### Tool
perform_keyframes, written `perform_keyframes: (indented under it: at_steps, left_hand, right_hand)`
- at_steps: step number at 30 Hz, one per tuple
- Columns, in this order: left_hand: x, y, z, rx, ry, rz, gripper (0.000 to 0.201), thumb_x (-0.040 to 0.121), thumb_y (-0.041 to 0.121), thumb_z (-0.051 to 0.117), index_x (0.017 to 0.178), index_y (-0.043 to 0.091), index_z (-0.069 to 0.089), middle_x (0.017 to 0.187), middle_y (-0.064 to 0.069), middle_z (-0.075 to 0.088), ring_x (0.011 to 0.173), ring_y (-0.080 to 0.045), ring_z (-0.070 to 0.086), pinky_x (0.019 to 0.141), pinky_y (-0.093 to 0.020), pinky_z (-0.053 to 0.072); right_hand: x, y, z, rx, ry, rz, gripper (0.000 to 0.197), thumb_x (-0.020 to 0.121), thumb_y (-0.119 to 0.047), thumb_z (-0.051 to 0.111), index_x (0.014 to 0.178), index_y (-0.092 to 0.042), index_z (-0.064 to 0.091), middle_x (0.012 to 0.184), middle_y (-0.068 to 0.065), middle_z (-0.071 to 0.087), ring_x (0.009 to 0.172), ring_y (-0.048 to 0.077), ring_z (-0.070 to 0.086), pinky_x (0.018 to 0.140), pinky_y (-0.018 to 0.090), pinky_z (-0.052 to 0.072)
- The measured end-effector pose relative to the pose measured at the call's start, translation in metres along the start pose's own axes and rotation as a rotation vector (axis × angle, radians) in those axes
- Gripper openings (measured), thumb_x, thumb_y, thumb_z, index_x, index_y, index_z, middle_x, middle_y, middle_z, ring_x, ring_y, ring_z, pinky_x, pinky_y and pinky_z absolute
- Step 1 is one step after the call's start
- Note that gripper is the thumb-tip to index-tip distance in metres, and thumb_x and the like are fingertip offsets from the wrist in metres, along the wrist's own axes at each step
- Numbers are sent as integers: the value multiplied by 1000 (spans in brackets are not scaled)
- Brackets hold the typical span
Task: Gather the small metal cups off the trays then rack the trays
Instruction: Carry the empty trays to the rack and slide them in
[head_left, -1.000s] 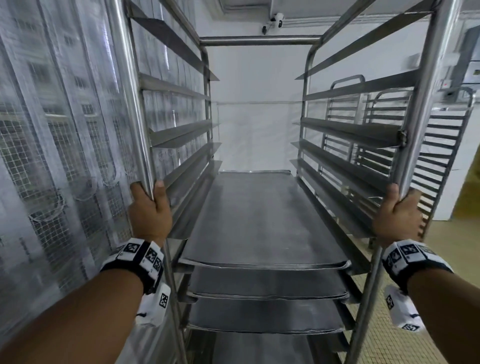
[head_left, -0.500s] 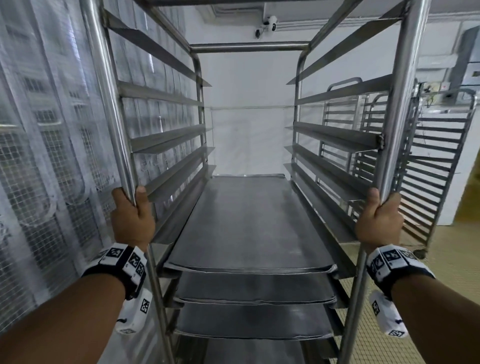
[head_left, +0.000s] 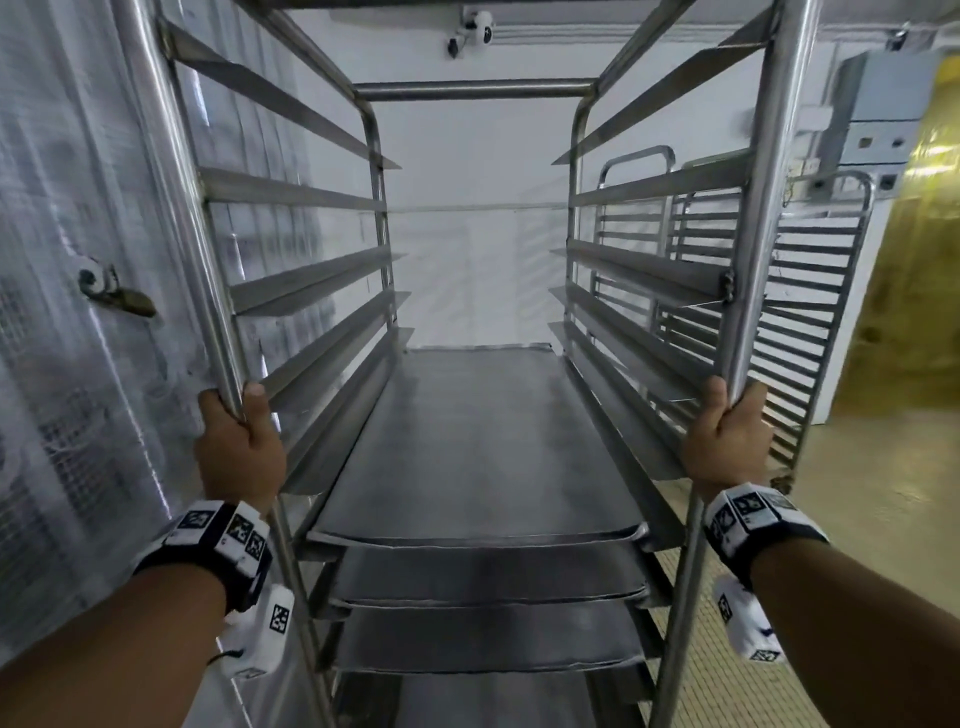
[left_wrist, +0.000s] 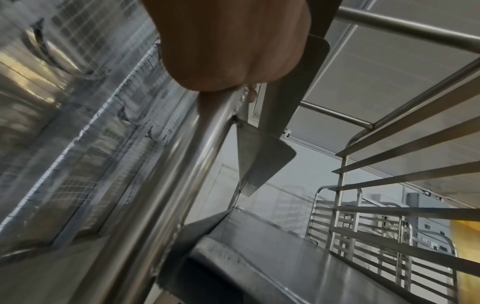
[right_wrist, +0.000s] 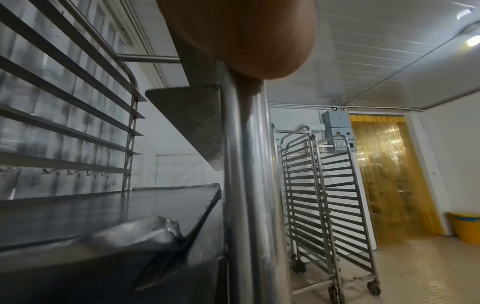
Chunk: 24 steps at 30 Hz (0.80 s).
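While the left hand and right hand each curl tight round an upright of the rack, bare trays sit between them; no cups show, so racking looks largely done.

Shiny steel rack, matt trays

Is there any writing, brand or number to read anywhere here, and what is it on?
No readable text in any view.
Black-and-white wristbands: square code patterns only, no letters.
Grey metal wall box: any label too small to read.
Steel tray rack and dark metal trays: unmarked.
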<state>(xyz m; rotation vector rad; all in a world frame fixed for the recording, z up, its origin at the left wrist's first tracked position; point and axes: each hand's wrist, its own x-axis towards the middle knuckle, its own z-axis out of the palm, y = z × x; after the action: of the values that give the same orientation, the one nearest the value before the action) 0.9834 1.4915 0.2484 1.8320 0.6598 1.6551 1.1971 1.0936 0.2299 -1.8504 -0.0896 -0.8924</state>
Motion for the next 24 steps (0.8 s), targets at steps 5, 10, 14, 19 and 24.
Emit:
perform_keyframes:
  at_steps: [5, 10, 14, 19, 24]
  left_hand:
    - [13, -20, 31, -37, -10, 3, 50, 103, 52, 35, 109, 3, 46, 75, -11, 55, 66, -27, 52, 58, -34, 36]
    - [10, -15, 56, -35, -29, -18, 49, 103, 49, 37, 109, 2, 46, 76, -5, 55, 66, -23, 50, 61, -32, 36]
    - [4, -4, 76, 13, -16, -47, 48, 102, 51, 35, 106, 4, 45, 69, 10, 48, 58, -9, 44, 52, -27, 30]
    - [4, -1, 111, 66, 47, -37, 48, 104, 48, 36, 109, 2, 45, 67, 4, 49, 55, -18, 42, 51, -27, 28]
    - [8, 1, 145, 67, 65, -52, 47, 105, 43, 37, 113, -2, 47, 78, -10, 53, 62, -20, 44, 51, -26, 27]
  right_hand:
    - [16, 6, 27, -24, 55, -1, 45, 98, -62, 27, 95, -17, 32, 71, 15, 54, 62, 34, 58, 58, 42, 48]
    - [47, 22, 47, 1, 64, 33, 47, 100, -57, 28, 99, -10, 35, 74, 18, 52, 64, 34, 54, 59, 37, 39]
    - [71, 34, 58, 30, 1, 39, 47, 101, -55, 30, 106, -9, 37, 77, 18, 52, 69, 36, 57, 62, 39, 41]
    - [101, 44, 72, 60, -95, 55, 47, 105, -42, 33, 116, 3, 41, 84, 16, 47, 75, 30, 48, 66, 37, 33]
    - [131, 64, 107, 83, -122, 34, 51, 103, -51, 31, 117, -2, 38, 86, 25, 58, 78, 41, 60, 67, 40, 41]
